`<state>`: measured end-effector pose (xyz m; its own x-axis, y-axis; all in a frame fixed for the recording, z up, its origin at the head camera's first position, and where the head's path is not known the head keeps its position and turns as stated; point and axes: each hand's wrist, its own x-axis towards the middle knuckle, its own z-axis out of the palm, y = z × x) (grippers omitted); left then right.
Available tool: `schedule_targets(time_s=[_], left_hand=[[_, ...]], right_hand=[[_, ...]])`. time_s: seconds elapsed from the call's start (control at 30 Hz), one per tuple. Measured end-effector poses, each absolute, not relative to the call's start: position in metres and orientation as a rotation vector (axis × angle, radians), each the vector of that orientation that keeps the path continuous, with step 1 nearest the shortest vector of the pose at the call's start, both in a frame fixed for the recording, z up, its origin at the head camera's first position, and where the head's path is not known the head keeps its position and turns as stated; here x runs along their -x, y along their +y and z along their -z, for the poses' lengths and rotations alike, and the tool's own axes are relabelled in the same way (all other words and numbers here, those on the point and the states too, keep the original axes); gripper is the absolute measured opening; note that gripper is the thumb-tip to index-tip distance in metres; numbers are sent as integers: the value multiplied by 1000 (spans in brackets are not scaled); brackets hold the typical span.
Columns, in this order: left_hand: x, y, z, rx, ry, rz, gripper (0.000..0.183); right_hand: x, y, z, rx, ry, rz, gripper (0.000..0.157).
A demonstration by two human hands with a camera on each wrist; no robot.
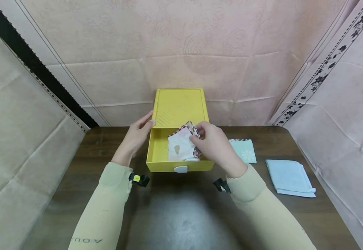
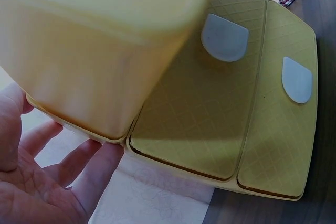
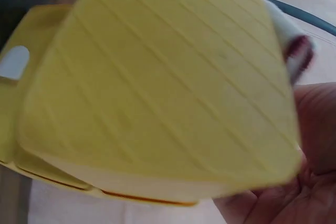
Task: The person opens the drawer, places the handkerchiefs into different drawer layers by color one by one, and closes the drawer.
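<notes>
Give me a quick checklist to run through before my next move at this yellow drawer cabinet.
1. Top drawer pulled out: ok.
2. Middle drawer and bottom drawer shut: ok.
3. Left grip touching the side of the yellow drawer cabinet: ok.
4. White cloth with patterned trim let go: not ok, the right grip pinches it.
5. White cloth resting on the drawer floor: cannot tell.
6. Light-blue cloth lying folded on the table: ok.

White, patterned-trim cloth (image 1: 180, 145) at the mouth of yellow cabinet (image 1: 181, 104)'s open top drawer (image 1: 159, 147)
</notes>
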<state>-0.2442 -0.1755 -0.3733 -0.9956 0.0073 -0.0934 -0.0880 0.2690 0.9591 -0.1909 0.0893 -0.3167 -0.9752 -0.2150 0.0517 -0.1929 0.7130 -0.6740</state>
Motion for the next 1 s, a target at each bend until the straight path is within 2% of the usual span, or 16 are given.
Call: schedule_targets(time_s=[0.33, 0.63, 1.0], left_hand=[[246, -176, 374, 68, 2448, -1839, 52], [246, -178, 376, 69, 2448, -1830, 50], [246, -178, 376, 69, 2450, -1832, 47]], right_hand=[[190, 86, 319, 316, 2883, 1054, 18], [197, 59, 332, 346, 2880, 906, 15], [196, 59, 329, 355, 2962, 675, 15]])
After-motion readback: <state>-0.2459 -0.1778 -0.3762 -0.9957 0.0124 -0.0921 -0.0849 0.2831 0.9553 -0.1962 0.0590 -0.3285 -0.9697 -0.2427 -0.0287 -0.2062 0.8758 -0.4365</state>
